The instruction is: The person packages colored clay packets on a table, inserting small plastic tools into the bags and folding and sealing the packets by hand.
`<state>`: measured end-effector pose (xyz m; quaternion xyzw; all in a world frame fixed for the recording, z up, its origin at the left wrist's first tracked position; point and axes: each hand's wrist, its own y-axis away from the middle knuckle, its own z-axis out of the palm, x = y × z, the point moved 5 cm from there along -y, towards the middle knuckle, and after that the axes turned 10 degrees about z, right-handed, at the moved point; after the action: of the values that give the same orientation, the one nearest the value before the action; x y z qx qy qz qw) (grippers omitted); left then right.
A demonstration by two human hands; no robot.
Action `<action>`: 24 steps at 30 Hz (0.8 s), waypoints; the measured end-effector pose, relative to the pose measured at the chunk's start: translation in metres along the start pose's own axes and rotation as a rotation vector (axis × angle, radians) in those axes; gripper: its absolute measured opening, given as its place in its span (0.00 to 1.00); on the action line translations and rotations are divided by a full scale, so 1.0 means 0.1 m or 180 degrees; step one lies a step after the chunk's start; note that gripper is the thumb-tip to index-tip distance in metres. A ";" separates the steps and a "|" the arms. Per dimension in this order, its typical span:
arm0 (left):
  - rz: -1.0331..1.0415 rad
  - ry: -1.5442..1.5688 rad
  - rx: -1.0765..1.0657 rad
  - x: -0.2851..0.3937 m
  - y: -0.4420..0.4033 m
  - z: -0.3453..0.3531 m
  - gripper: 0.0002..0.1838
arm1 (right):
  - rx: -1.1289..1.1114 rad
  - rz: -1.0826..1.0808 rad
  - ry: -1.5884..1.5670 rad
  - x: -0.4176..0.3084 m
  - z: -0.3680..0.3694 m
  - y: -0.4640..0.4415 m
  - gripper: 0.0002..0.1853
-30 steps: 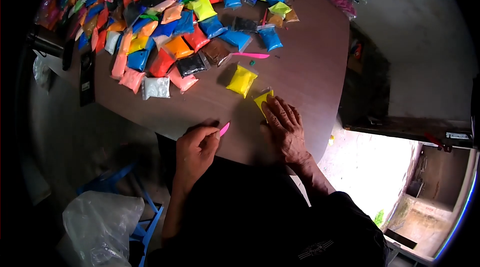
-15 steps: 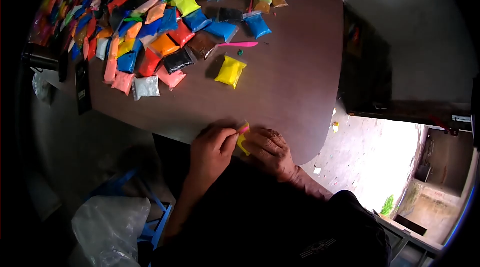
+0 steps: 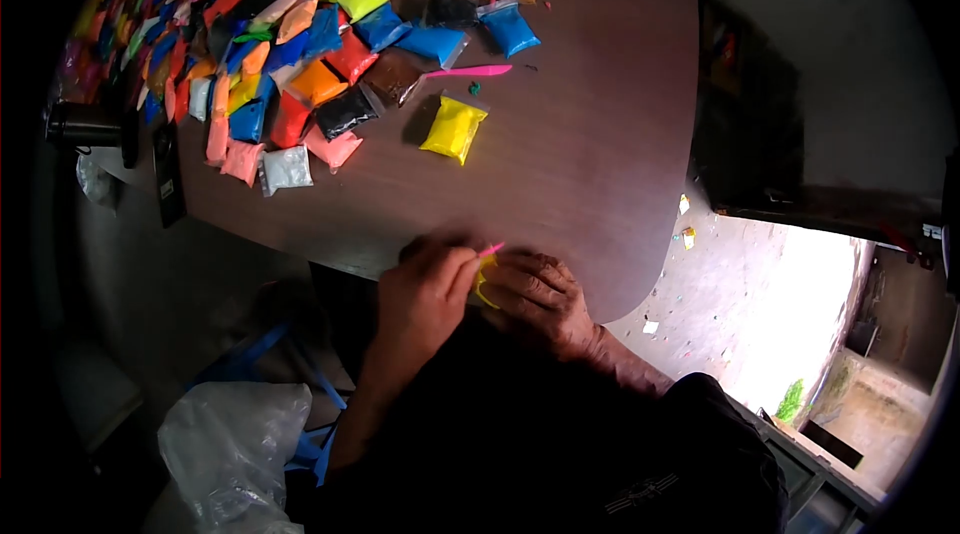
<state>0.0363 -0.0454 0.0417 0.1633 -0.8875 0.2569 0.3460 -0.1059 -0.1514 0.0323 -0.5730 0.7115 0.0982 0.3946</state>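
My left hand (image 3: 428, 296) is closed in a pinch around a slim pink pointed piece (image 3: 492, 249), which looks like a modelling tool; most of it is hidden by the fingers. Against it, my right hand (image 3: 540, 302) curls around something soft and bright yellow (image 3: 486, 286), perhaps clay, partly covered by the fingers. Both hands meet at the near edge of the table (image 3: 580, 204). Beyond them lies a yellow clay packet (image 3: 454, 130), with a pink plastic knife (image 3: 470, 71) and a small green bit (image 3: 475, 89) farther back.
Clay packets in many colours are heaped over the table's far left, a white one (image 3: 287, 170) among the nearest. A dark cylindrical object (image 3: 88, 124) stands at the left. Below is a blue stool (image 3: 316, 449) beside a clear plastic bag (image 3: 235, 444).
The pink tip now points up and right above the yellow piece, and my left fingers have shifted slightly. The whole view has tilted a little; the packets stay in place.
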 end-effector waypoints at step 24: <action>0.0217 -0.0468 -0.0278 0.06 -0.03 0.04 0.05 | -0.0022 0.0147 -0.0152 -0.04 -0.06 -0.06 0.22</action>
<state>0.0315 -0.0507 0.0443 0.1362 -0.9259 0.2169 0.2777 -0.1032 -0.1542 0.0404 -0.5553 0.7145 0.1234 0.4072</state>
